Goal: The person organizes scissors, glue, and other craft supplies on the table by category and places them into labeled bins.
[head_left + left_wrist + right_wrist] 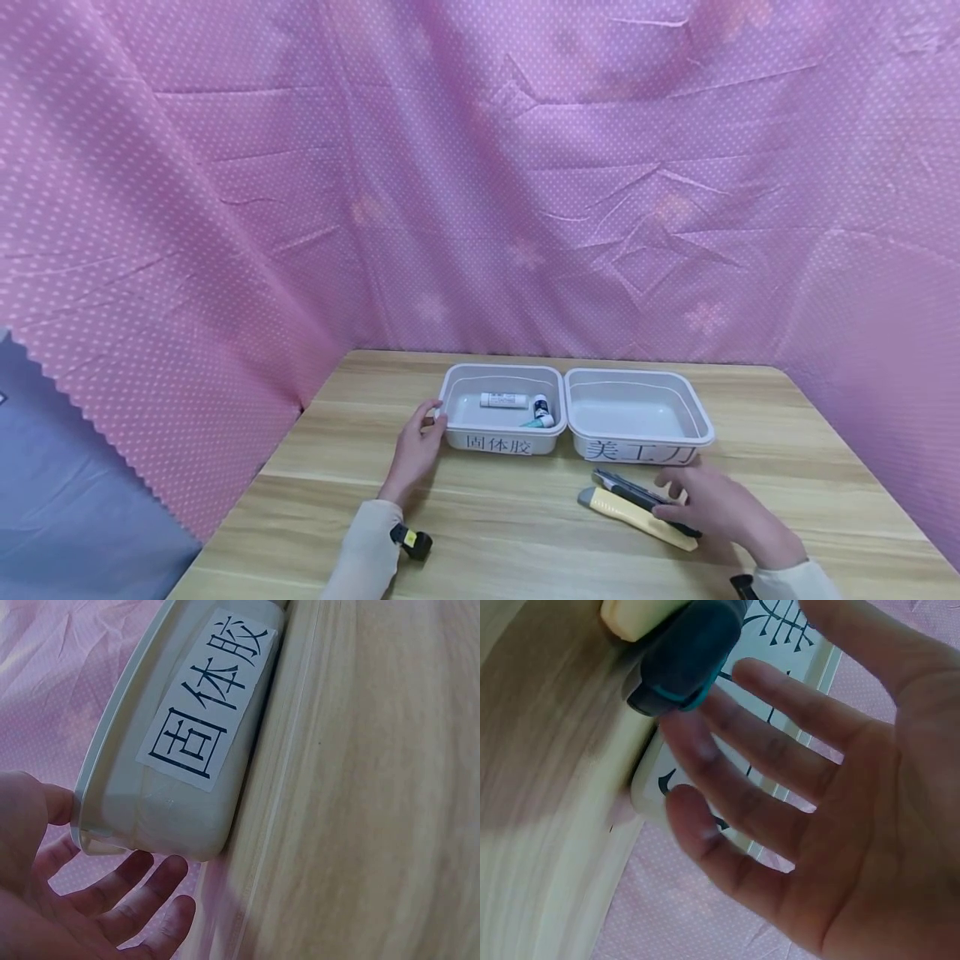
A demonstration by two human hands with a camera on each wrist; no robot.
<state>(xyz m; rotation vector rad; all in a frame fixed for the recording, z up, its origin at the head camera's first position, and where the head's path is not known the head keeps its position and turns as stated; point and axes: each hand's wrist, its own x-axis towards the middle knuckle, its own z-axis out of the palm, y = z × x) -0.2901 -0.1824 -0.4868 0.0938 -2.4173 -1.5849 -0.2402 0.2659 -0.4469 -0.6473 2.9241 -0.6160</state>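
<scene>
At the left end of a white bin [498, 372], my left hand [417, 446] touches the rim with thumb and index finger. The other fingers hang loosely beside its outer wall in the left wrist view. My right hand [716, 504] reaches over a black utility knife [633, 492], thumb and fingers spread apart around it. In the right wrist view, the fingertips are right at the end of the black knife [686, 656]. A yellow utility knife [637, 514] lies alongside it, nearer me. Both knives lie on the wooden table in front of a second white bin [630, 375].
In the left bin lie a white glue stick [503, 400], a dark one with a white cap [541, 407] and a teal one [538, 422]. Both bins carry printed Chinese labels and stand side by side. Pink dotted cloth [525, 208] hangs behind the table [510, 533].
</scene>
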